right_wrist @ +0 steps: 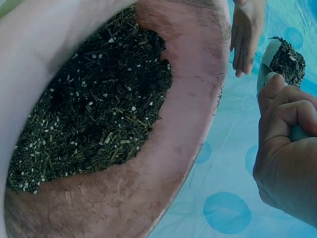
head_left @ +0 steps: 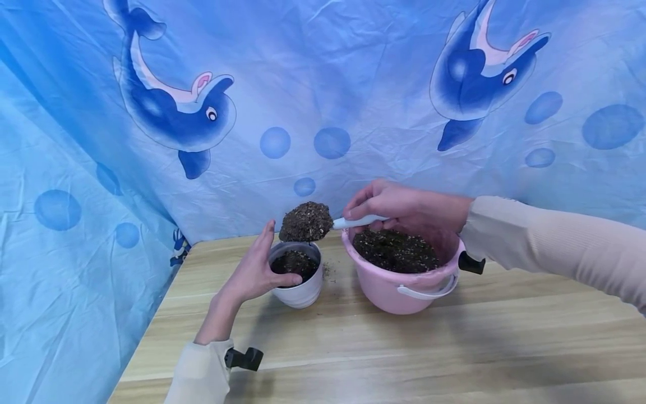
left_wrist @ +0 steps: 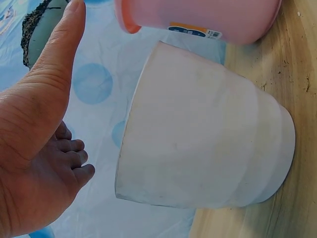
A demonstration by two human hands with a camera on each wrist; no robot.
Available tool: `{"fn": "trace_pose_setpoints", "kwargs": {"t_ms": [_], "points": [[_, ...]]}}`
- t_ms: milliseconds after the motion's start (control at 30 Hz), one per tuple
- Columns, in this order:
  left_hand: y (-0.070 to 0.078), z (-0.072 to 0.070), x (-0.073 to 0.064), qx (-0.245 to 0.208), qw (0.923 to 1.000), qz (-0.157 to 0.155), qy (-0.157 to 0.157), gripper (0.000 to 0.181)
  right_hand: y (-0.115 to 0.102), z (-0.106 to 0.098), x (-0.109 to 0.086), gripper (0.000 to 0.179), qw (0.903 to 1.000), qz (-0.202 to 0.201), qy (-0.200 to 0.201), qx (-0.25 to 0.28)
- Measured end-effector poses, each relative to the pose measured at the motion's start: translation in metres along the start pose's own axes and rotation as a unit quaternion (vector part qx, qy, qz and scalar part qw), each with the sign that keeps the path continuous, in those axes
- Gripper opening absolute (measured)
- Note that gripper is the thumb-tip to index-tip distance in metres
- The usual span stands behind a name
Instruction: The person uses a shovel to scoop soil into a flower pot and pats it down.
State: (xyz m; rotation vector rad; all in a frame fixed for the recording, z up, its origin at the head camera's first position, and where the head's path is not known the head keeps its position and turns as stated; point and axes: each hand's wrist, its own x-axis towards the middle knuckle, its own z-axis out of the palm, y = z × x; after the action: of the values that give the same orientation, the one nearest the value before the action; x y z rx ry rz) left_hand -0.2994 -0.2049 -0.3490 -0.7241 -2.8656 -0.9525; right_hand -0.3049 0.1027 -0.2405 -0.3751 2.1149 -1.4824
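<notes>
My right hand (head_left: 391, 203) grips the pale handle of a small trowel (head_left: 364, 221). Dark potting soil (head_left: 307, 221) is heaped on the trowel's blade, which is held above a white flowerpot (head_left: 299, 296). Some soil shows inside that pot. On the pot's left side is my left hand (head_left: 254, 272), fingers extended and thumb pointing across the near rim. The left wrist view shows this hand (left_wrist: 37, 124) around rim level, with a gap between it and the pot wall. Below my right forearm stands a pink bucket (head_left: 391, 294) holding more dark soil flecked with white bits (right_wrist: 99, 109).
Pot and bucket stand on a wood-grain table (head_left: 323, 359), the bucket to the right. Soil crumbs (head_left: 327, 270) lie between them. A white bail handle (head_left: 429, 293) hangs at the bucket's front. Behind the table hangs a blue dolphin-print sheet (head_left: 282, 73).
</notes>
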Motion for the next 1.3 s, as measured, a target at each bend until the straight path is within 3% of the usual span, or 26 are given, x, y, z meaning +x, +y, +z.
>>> {"fn": "trace_pose_setpoints", "kwargs": {"t_ms": [633,1300], "points": [[-0.015,0.01,-0.005,0.015,0.9998,-0.011,0.01,0.131,0.008,0.007,0.019,0.028,0.9991,0.012,-0.014,-0.038],[-0.027,0.014,-0.01,0.004,0.9991,-0.039,0.018,0.141,0.002,0.013,0.035,0.028,0.9975,0.016,-0.014,-0.067]]}}
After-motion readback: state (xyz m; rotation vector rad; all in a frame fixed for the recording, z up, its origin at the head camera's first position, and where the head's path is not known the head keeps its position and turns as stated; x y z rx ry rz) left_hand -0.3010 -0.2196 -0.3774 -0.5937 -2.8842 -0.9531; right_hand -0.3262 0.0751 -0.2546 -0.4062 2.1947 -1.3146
